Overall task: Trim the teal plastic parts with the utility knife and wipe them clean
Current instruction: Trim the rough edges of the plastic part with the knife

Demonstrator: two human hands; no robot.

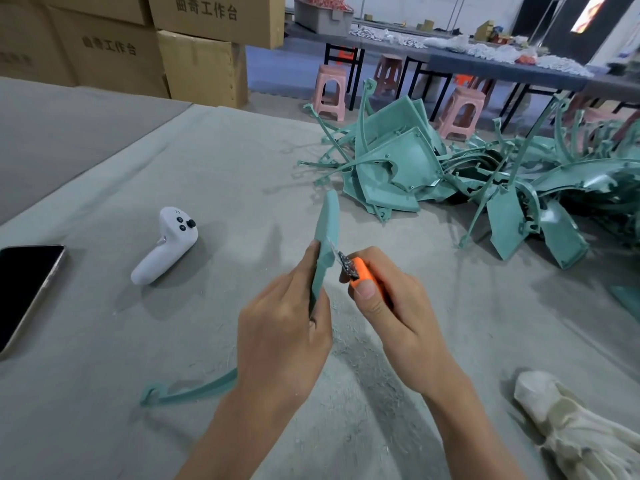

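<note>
Your left hand (284, 323) gripped a teal plastic part (327, 237) upright on edge, while your right hand (388, 299) held the orange utility knife (356, 268) with its blade touching the part's right edge. On the grey counter (207, 168) lay a white controller (166, 245) and a dark phone (24, 292) (partly cut off at the left). A heap of teal parts (467, 174) sat to the right, and a pale glove (575, 424) lay near your right forearm.

Bare surface (225, 161) lies open at the far left and middle. A teal parts pile (391, 168) blocks the far right; controller (169, 244), phone (24, 289), curved teal strip (201, 386) and glove (571, 431) sit nearer.
</note>
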